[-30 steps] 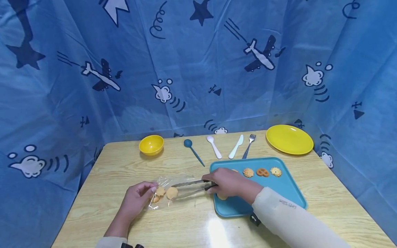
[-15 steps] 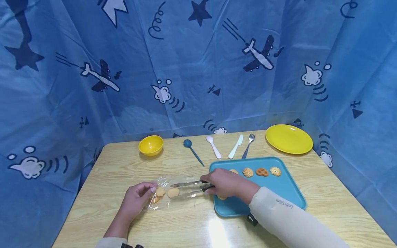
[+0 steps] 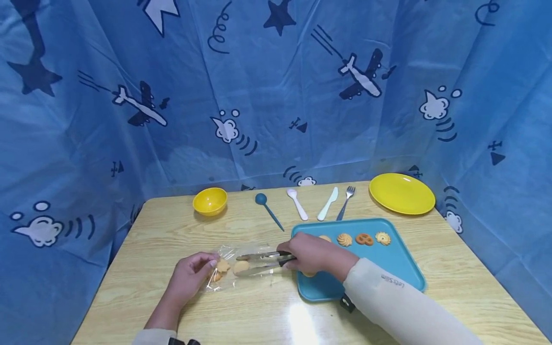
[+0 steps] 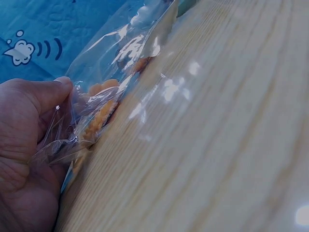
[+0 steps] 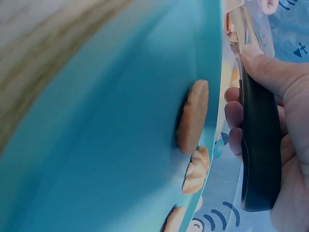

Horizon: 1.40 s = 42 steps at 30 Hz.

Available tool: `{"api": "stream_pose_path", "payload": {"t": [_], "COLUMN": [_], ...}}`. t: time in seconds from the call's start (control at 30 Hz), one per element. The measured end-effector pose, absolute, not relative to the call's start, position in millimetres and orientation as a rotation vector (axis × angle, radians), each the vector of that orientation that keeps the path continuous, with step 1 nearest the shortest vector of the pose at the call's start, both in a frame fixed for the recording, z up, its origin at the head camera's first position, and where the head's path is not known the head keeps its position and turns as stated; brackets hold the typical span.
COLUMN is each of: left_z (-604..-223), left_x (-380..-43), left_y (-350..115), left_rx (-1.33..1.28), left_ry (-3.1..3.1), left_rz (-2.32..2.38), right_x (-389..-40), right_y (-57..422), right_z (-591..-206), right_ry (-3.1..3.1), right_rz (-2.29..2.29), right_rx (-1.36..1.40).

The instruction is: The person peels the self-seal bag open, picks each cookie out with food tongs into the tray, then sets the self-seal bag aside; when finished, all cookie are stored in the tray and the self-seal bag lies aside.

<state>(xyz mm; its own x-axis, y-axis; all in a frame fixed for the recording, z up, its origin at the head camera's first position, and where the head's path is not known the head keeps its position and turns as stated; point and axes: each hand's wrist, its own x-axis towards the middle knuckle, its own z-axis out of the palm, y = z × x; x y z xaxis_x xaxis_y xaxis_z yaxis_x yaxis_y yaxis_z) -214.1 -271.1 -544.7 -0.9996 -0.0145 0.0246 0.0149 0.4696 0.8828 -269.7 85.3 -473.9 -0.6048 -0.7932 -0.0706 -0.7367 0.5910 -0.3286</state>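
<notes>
My left hand (image 3: 191, 275) pinches the closed end of a clear plastic bag (image 4: 130, 53) that lies on the table with several cookies in it. Metal tongs with black handles (image 5: 260, 145) are gripped in my right hand (image 3: 308, 254), over the left edge of the blue tray. The tongs' arms (image 3: 258, 256) reach left into the bag's mouth, on either side of a round cookie (image 3: 241, 268). Whether they touch that cookie I cannot tell. Another cookie (image 3: 222, 266) sits deeper in the bag, by my left fingertips.
On the blue tray (image 3: 375, 280) lie a swirl cookie (image 3: 344, 240), a pretzel cookie (image 3: 364, 239), a flower-shaped cookie (image 3: 382, 238) and others partly hidden by my right hand. Behind stand a yellow bowl (image 3: 210, 201), dark spoon (image 3: 269, 211), pale spoon (image 3: 297, 204), knife (image 3: 328, 204), fork (image 3: 346, 203) and yellow plate (image 3: 402, 193).
The tongs have moved slightly left, deeper into the bag, and their arms have come closer together around the round cookie. My left hand stays in place on the bag.
</notes>
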Motion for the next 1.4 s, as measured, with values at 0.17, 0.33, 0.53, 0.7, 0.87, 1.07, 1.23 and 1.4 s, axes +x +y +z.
{"api": "stream_pose_path", "payload": {"t": [0.17,0.33,0.53,0.7,0.87,1.07,1.23,1.4], "left_z": [-543.5,-542.0,-545.2,-547.6,-546.0,-545.1,-546.1,-546.7], "left_x": [-213.0,-213.2,-214.7,-213.4,-213.5,-213.5,-213.4,-214.0], "left_y": [-270.6,-272.7,-274.3,-274.6,-273.8,-272.2,-272.0,-272.2], "left_rx": [-0.007,-0.001,-0.006,0.006,-0.007,-0.022,-0.041,-0.047], "left_ry": [-2.669,-2.681,-2.676,-2.671,-2.677,-2.677,-2.666,-2.669], "left_rz": [-1.619,-1.599,-1.608,-1.619,-1.596,-1.592,-1.607,-1.592], "right_x": [-268.1,-267.9,-268.7,-266.5,-266.8,-267.0,-266.6,-265.8], "right_y": [86.2,87.3,87.7,88.7,91.4,93.2,94.4,94.6], "right_z": [-473.3,-472.2,-473.0,-474.1,-474.3,-474.5,-475.6,-475.9], "right_ry": [2.618,2.614,2.601,2.598,2.609,2.624,2.629,2.639], "right_rz": [-0.378,-0.427,-0.439,-0.433,-0.433,-0.426,-0.416,-0.409], "right_rx": [-1.262,-1.231,-1.247,-1.221,-1.175,-1.2,-1.186,-1.187]}}
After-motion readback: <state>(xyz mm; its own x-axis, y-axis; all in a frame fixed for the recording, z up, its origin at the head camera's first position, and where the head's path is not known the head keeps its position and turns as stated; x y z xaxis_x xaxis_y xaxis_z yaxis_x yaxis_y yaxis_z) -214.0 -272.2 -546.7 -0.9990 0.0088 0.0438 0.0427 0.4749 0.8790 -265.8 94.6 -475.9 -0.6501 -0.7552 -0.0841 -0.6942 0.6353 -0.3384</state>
